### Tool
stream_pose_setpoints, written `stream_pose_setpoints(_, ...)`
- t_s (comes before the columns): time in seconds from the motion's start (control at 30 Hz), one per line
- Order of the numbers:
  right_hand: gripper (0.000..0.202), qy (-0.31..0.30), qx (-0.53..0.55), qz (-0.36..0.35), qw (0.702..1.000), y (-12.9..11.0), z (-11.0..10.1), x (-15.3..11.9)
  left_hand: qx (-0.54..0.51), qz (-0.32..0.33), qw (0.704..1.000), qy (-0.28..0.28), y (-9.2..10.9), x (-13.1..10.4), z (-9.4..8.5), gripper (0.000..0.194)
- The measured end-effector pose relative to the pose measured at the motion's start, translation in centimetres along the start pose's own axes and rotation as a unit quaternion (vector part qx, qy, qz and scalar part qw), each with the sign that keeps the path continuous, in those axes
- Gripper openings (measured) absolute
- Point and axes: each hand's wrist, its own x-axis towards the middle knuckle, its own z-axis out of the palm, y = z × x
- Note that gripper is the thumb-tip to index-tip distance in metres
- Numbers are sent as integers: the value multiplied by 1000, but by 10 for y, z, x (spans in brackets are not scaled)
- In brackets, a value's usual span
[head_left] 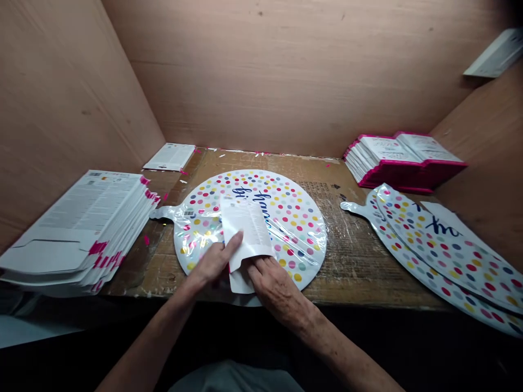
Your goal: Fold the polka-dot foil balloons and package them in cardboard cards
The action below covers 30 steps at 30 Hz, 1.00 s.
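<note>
Lengthwise, the white envelope (245, 231) points away from the body over the dotted balloon (300, 220), its left side pinched by the left hand (216, 260), while the right hand (273, 280), nearer its open near end, has fingertips tucked inside, their grip hidden.

White envelope (247, 226), mouth open, over flat dotted balloon (300, 218).

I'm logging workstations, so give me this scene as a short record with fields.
left hand: grips white paper sleeve
right hand: fingers at the sleeve's open end
beneath sleeve: dotted balloon, lying flat
left side: stack of white sleeves
back right: pink-edged stack
front right: more dotted balloons
work surface: brown cardboard
</note>
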Motion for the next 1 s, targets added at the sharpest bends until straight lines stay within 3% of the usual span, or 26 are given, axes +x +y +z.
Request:
stream_pose_setpoints(0.03,20,16,-5,-10,1000,4,2,-2,122,18,991,59,5,-3,-4,49)
stream_pose_setpoints(0.07,20,41,-9,-24,999,7,2,-5,254,51,957,129,9,-5,-7,51)
stream_pose_setpoints(0.13,23,97,-4,-65,993,10,1,-15,477,166,831,234,11,-4,-6,48)
stream_pose_setpoints(0.17,24,125,9,-87,988,11,-2,-21,543,236,769,242,9,-1,-4,43)
stream_pose_setpoints(0.23,22,172,38,-106,979,14,-9,-33,584,350,713,166,-2,11,3,36)
stream_pose_setpoints(0.33,16,194,26,-29,980,23,-20,-48,589,402,701,15,-24,31,15,42)
stream_pose_setpoints(0.4,13,164,-4,19,986,31,-23,-54,579,403,707,-42,-35,39,21,43)
stream_pose_setpoints(0.47,14,115,-17,22,993,37,-24,-56,555,407,722,-74,-40,41,26,42)
stream_pose_setpoints(0.6,19,45,-31,-11,998,39,-22,-56,491,397,770,-91,-42,39,30,43)
stream_pose_setpoints(0.7,21,18,-61,-35,997,38,-21,-51,479,389,782,-88,-41,39,28,46)
stream_pose_setpoints(0.9,21,-11,-114,-57,992,38,-17,-27,542,381,741,-111,-35,40,25,47)
stream_pose_setpoints(1.0,22,-53,-119,-70,989,39,-29,-37,562,389,719,-125,-33,40,25,48)
